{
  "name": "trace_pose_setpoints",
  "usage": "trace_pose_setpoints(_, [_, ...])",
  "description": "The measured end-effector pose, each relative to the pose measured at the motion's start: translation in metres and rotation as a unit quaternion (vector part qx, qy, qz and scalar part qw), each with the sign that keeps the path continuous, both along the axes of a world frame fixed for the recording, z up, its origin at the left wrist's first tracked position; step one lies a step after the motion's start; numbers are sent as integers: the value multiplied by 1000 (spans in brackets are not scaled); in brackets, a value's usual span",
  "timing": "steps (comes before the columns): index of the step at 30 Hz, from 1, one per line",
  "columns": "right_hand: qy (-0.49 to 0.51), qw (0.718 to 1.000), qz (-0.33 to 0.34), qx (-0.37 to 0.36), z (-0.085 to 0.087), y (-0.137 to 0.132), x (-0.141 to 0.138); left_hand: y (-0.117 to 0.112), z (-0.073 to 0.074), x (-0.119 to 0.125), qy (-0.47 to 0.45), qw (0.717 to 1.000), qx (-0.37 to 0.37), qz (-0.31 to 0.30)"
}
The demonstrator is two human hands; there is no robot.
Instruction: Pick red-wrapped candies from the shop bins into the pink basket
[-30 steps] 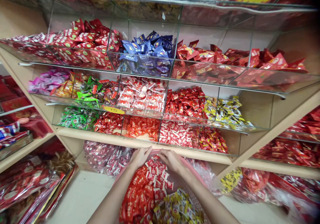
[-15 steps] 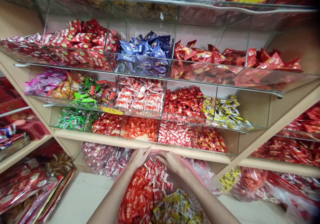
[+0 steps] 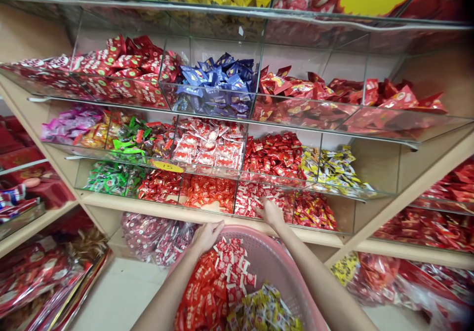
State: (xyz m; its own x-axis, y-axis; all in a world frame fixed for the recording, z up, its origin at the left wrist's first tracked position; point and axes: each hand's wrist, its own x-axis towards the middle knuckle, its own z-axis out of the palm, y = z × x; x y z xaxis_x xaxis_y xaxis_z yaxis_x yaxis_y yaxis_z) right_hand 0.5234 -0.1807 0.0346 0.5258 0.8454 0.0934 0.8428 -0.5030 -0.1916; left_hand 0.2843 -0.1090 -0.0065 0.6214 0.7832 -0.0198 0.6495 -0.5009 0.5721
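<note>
A pink perforated plastic basket (image 3: 292,257) stands below the shelves, holding red-orange wrapped candies (image 3: 205,291), pink-and-white wrapped candies (image 3: 233,262) and yellow-and-white wrapped candies (image 3: 264,309). My left hand (image 3: 207,236) is closed on the basket's far rim, thumb on top. My right hand (image 3: 273,214) is away from the basket, at the front of a lower clear bin of pink-and-white wrapped candies (image 3: 244,195). Its visible fingers stretch toward those candies, apart from one another, and I see nothing held; some fingertips are hard to make out.
Clear-fronted bins hold blue packets (image 3: 218,82), red packets (image 3: 296,87) and green-wrapped candies (image 3: 111,178). A yellow price tag (image 3: 167,166) hangs on a bin edge. The wooden shelf ledge (image 3: 129,206) runs behind the basket. Plastic bags of candy (image 3: 155,237) lie beneath it.
My right hand has moved up and forward from over the basket's candies to the lower bin. My left hand stays at the rim. The view has tipped up slightly.
</note>
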Motion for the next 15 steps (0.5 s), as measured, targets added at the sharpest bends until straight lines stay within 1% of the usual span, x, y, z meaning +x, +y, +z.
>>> trace_pose_setpoints(5, [-17, 1000, -16, -21, -7, 10, -5, -3, 6, 0, 10, 999, -28, 20])
trace_pose_setpoints(8, [-21, 999, -16, -20, -7, 11, -7, -4, 8, 0, 14, 999, -39, 25])
trace_pose_setpoints(11, [-18, 999, -24, -16, -3, 9, -10, -3, 5, 1, 4, 999, -31, 20])
trace_pose_setpoints(15, [-20, 1000, -23, 0, 1, 3, -11, 0, 1, 2, 14, 999, -18, 25])
